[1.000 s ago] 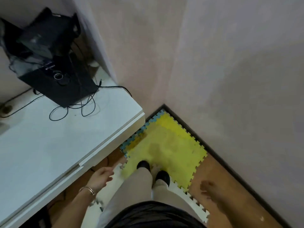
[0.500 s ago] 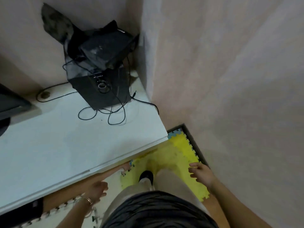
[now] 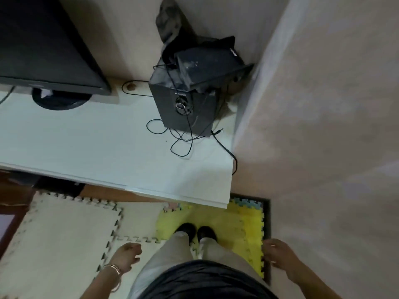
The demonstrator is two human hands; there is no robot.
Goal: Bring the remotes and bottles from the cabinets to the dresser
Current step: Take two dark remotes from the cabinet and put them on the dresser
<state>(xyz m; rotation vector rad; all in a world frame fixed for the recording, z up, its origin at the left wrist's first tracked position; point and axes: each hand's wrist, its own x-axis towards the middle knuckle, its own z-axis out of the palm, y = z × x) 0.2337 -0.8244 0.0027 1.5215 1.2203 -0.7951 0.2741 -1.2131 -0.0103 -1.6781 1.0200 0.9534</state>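
Hands (image 3: 127,256) (image 3: 280,254) empty, fingers loosely curled.

Home room — foam floor mats (image 3: 64,229), TV (image 3: 43,46), speaker (image 3: 185,108)

the single head view looks steeply down from standing height at the white dresser top (image 3: 90,152) close ahead.

View swung left, bringing a monitor (image 3: 43,50) into sight.
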